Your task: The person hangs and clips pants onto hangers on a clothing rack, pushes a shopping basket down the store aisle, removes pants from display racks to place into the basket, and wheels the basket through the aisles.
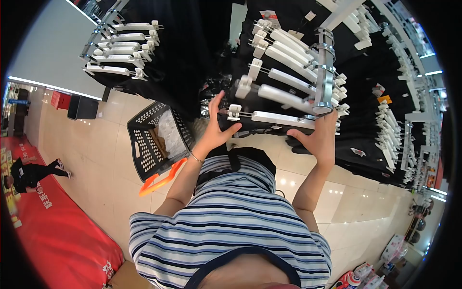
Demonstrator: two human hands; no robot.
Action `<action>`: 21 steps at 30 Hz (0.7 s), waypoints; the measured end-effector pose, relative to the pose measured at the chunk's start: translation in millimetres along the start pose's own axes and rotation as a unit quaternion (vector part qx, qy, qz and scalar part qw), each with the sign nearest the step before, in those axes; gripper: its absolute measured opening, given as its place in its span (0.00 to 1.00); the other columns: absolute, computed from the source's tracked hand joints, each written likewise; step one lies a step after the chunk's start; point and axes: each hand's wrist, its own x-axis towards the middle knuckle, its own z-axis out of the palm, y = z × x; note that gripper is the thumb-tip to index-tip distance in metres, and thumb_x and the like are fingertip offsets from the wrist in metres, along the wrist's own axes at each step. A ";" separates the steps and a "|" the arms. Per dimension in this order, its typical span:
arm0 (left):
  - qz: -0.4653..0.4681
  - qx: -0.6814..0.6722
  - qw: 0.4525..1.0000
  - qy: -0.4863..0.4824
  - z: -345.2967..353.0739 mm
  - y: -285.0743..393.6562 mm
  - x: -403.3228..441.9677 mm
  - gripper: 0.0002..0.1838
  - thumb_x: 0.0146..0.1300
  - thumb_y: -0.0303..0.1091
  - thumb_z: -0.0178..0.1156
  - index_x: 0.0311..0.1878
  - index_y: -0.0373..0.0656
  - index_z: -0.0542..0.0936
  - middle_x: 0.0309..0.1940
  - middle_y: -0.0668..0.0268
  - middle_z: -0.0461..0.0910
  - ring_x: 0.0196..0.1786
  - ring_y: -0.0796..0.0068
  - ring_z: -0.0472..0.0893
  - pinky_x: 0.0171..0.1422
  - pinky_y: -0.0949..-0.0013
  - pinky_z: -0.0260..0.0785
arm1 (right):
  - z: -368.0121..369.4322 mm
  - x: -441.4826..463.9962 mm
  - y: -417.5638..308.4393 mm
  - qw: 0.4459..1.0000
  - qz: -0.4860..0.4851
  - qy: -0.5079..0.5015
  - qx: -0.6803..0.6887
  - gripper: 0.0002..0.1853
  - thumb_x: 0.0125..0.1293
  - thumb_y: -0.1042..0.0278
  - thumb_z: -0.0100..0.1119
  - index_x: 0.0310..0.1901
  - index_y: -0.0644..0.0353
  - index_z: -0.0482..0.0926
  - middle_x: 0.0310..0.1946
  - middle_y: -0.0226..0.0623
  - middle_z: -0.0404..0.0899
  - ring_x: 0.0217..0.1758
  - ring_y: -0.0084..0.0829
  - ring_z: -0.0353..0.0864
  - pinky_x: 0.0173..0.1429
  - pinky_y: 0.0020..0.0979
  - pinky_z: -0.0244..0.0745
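Note:
A black garment [269, 129] hangs from a white clip hanger [279, 117] at the near end of a metal rail. At its left edge is my left hand [215, 130], the thumb in front of the cloth and the fingers reaching up along the side. My right hand [320, 139] grips the opposite edge under the rail's end, thumb in front; its other fingers are partly hidden. Behind this garment, several more white hangers [288, 77] carry black clothes, one blurred.
A black shopping basket [137, 144] with an orange handle [163, 178] stands at left, plastic-wrapped contents inside. More hanging clothes [120, 48] flank me on the left and right [390, 135]. Beyond a red covered stand [62, 216], another person [36, 173] is on the tiled floor.

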 end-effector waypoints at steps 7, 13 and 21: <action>-0.080 -0.060 0.995 -0.022 -2.8 4.7 1.7 0.26 0.45 0.33 0.70 0.48 0.40 0.72 0.39 0.64 0.74 0.41 0.68 0.73 0.49 0.69 0.64 | 0.7 -15.9 -10.7 1.000 0.027 0.015 -0.005 0.35 0.35 0.46 0.74 0.42 0.62 0.72 0.33 0.38 0.74 0.36 0.43 0.71 0.40 0.36 0.66; -0.056 0.054 0.997 -0.001 -3.0 5.5 0.3 0.24 0.43 0.39 0.71 0.43 0.41 0.75 0.37 0.64 0.73 0.44 0.62 0.69 0.51 0.64 0.61 | -6.2 -16.3 -3.6 0.994 0.044 0.004 0.100 0.46 0.27 0.43 0.74 0.50 0.63 0.70 0.39 0.39 0.77 0.37 0.40 0.74 0.41 0.35 0.71; 0.027 0.110 0.994 -0.009 -9.3 9.0 13.5 0.25 0.41 0.38 0.72 0.41 0.36 0.75 0.49 0.60 0.69 0.51 0.60 0.67 0.58 0.63 0.59 | -8.4 4.2 -2.4 0.957 0.216 -0.080 0.177 0.49 0.29 0.44 0.76 0.53 0.63 0.66 0.40 0.40 0.73 0.35 0.36 0.73 0.39 0.32 0.71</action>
